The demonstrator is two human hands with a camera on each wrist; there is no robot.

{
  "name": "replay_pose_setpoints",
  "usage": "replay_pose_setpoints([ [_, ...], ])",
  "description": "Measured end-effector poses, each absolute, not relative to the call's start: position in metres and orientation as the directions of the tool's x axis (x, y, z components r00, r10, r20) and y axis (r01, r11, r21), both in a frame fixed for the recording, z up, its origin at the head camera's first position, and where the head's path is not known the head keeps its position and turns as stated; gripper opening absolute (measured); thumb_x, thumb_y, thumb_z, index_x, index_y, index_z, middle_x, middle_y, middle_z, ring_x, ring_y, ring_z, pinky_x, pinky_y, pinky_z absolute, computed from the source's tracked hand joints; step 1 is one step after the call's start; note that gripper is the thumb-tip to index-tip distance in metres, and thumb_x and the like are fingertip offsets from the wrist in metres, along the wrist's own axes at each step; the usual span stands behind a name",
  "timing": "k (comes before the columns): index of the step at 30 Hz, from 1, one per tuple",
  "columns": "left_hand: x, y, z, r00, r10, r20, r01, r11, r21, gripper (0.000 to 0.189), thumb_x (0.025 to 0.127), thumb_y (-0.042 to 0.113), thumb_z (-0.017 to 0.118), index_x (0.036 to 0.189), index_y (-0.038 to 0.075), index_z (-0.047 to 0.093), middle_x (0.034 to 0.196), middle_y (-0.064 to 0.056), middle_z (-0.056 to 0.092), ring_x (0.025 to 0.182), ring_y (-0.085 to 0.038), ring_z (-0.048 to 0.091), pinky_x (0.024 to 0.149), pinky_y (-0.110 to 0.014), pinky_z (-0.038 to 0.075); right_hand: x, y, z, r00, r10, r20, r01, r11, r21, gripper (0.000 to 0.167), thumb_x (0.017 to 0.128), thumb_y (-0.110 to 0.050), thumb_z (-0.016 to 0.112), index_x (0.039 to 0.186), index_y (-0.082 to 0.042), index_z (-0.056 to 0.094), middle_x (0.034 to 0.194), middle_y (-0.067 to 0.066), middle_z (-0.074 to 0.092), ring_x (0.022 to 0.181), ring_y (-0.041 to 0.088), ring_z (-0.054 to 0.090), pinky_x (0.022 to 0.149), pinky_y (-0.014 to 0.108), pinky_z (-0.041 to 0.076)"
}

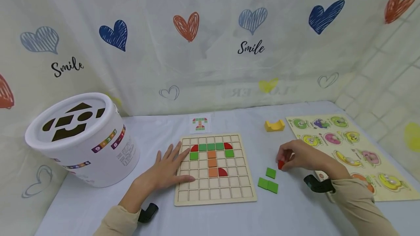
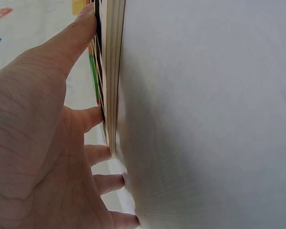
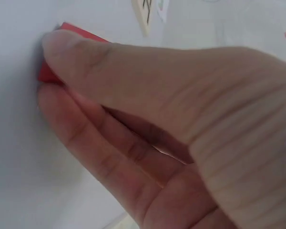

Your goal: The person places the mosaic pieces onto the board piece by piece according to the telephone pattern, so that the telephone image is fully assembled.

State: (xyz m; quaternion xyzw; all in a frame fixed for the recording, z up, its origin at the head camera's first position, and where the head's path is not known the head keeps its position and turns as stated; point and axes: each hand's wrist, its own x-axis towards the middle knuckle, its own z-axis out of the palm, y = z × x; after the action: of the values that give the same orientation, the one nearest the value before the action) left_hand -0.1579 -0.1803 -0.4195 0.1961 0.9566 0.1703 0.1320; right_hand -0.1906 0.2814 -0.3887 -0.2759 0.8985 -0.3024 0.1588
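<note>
A wooden grid board [image 1: 214, 194] lies on the white table, bearing green and orange squares and red quarter-round tiles laid in a T shape. My left hand [image 1: 168, 170] is spread along the board's left side, with thumb and index finger resting on it; in the left wrist view the fingers touch the board's edge [image 2: 113, 71]. To the right of the board, my right hand [image 1: 300, 156] pinches a red tile [image 1: 280, 165] between thumb and fingers. The red tile [image 3: 48, 74] is partly hidden by the thumb. Several loose green squares [image 1: 271, 172] lie between board and right hand.
A small pattern card [image 1: 200, 124] lies behind the board. The white bucket [image 1: 128, 152] with a shape-sorter lid stands at left. A yellow arch block [image 1: 275, 125] sits at the back right, beside a fruit puzzle board [image 1: 323, 148] that is partly under the right forearm.
</note>
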Motion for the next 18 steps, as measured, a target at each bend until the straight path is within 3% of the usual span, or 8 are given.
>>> replay_pose_setpoints([
  [4, -0.158, -0.180, -0.419, -0.888, 0.421, -0.185, 0.332, 0.866, 0.375, 0.101, 0.091, 0.071, 0.065, 0.168, 0.017, 0.026, 0.174, -0.020, 0.007, 0.159, -0.048, 0.002, 0.118, -0.077, 0.001, -0.192, 0.282, -0.388, -0.786, -0.607, -0.116, -0.414, 0.657, -0.630, 0.014, 0.083, -0.008, 0.088, 0.088, -0.014, 0.076, 0.087, -0.010, 0.071, 0.078, 0.004, 0.061, 0.069, 0.024, 0.055],
  [13, -0.160, -0.180, -0.420, -0.888, 0.420, -0.189, 0.333, 0.869, 0.365, 0.102, 0.090, 0.074, 0.064, 0.168, 0.019, 0.026, 0.175, -0.019, 0.006, 0.159, -0.047, 0.002, 0.118, -0.076, 0.000, -0.195, 0.259, -0.379, -0.798, -0.602, -0.034, -0.468, 0.654, -0.595, 0.009, 0.091, -0.007, 0.080, 0.100, -0.009, 0.080, 0.094, -0.007, 0.071, 0.084, 0.006, 0.062, 0.077, 0.026, 0.058],
  [18, -0.159, -0.181, -0.421, -0.888, 0.422, -0.184, 0.337, 0.868, 0.364, 0.103, 0.090, 0.073, 0.064, 0.168, 0.017, 0.026, 0.174, -0.020, 0.007, 0.158, -0.049, 0.004, 0.117, -0.078, 0.002, -0.201, 0.223, -0.368, -0.756, -0.654, -0.017, -0.521, 0.618, -0.588, 0.010, 0.094, -0.005, 0.077, 0.103, -0.002, 0.079, 0.094, -0.003, 0.074, 0.081, 0.006, 0.063, 0.073, 0.025, 0.057],
])
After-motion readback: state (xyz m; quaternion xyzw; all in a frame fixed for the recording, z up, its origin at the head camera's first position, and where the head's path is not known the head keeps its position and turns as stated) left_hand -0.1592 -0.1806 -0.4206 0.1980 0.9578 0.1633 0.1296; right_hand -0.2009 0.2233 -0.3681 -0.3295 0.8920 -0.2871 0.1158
